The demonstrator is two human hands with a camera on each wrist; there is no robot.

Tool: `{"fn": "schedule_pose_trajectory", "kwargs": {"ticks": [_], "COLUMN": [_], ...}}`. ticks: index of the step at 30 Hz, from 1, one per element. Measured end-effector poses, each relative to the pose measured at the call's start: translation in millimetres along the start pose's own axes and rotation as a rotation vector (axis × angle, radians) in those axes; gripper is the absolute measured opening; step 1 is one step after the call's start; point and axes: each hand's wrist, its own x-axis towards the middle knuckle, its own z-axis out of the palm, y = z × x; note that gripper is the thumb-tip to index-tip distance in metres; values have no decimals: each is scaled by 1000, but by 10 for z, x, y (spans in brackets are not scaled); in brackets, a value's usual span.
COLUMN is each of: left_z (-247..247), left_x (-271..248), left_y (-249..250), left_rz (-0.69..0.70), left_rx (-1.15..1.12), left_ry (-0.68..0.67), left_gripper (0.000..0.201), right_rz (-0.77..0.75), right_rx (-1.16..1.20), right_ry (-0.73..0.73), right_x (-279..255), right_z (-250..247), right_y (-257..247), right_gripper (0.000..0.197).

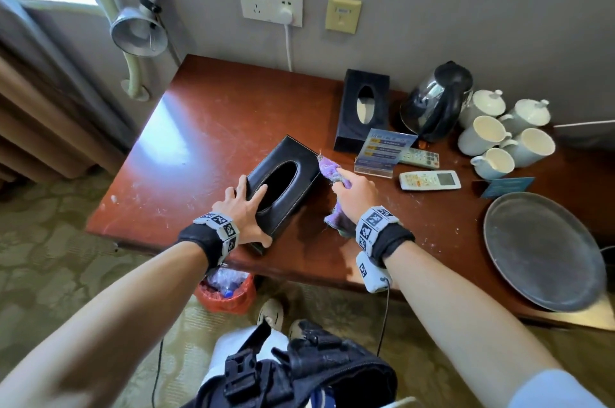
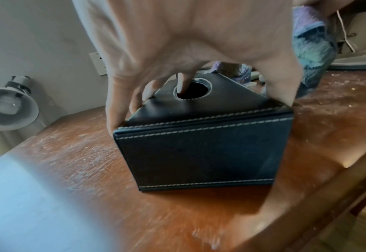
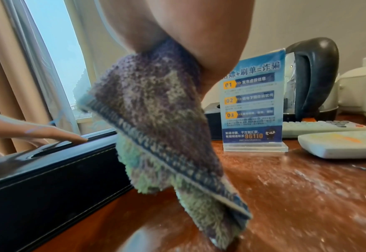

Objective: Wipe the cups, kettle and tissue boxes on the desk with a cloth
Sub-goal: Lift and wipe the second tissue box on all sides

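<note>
acrylic sign stand (image 3: 252,105) reading 01, 02, 03, 96110

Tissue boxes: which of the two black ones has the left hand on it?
The near tissue box, lying at an angle at the desk's front; the left hand steadies it. The far tissue box near the wall, beside the kettle, is untouched.

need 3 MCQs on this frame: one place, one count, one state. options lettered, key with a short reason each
1. Where is the kettle?
A. on the tray
B. by the wall, beside the cups
C. on the floor

2. How many remote controls lie on the desk?
A. one
B. two
C. four

3. What is the left hand doing?
A. gripping the near tissue box
B. hanging free
C. holding the cloth

Key: 1 B, it stands at the wall next to the white cups; 2 B, two pale remotes near the sign; 3 A, thumb and fingers span the box; the right hand holds the cloth.
</note>
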Motion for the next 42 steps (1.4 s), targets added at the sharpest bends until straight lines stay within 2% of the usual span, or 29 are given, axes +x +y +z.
{"fn": "schedule_pose_trajectory", "kwargs": {"ticks": [5,9,14,19,24,32,42], "left_z": [-130,-295,-529,-621,-571,-691,-971], "left_x": [283,548,841,984,1090,1342,1746], "left_y": [156,214,294,196,144,208,359], "left_rz": [-103,-118,-100,68,126,134,89], "left_rx": [-155,-191,-241,-173,-105,-154,-200], "left_ry": [24,16,-7,-107,-57,-19,-13], "left_gripper": [131,132,136,135,131,127,122], "right_rz": [14,30,108,197,215,185,207], "right_rx": [6,31,60,45,44,60,66], "right_ry": [23,65,162,116,102,159,157], "right_x": [111,230,390,553,708,884,1126], "right_z": [27,42,104,266,402,312,315], "right_y": [-115,-232,-314,-313,-385,-433,-428], "right_gripper": [43,41,34,37,41,44,42]}}
